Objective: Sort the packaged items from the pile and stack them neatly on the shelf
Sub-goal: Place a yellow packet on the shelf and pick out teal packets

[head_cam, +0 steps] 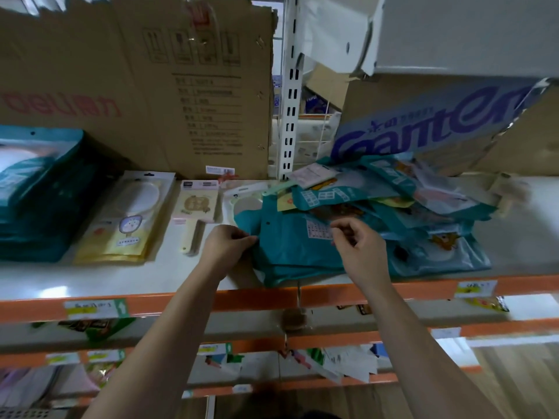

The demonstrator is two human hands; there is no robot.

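**At the Shelf Front, Two Hands on a Teal Packet**

Nearest the camera, both forearms reached up past lower shelves hung with small goods and across the orange beam (242, 297) that edged the white shelf (45, 279). Just beyond it, the left hand (230, 241) pinched the left edge of a teal packet (290, 249) lying at the front of the pile (393, 204), its near end just overhanging the beam. The right hand (357, 246) hovered with curled fingers over the packet's pink label; whether it gripped anything could not be told.

Left of the hands, bare shelf lay open as far as a boxed brush (196, 207), then a stack of yellow packets (121, 225) and a taller teal stack (36, 195) at the far left. Right of the pile, more white shelf stayed open.

Behind, a large cardboard box (136, 86) walled off the back on the left, a white slotted upright (289, 101) stood mid-shelf, and a tilted box with blue lettering (438, 119) leaned over the pile's rear.
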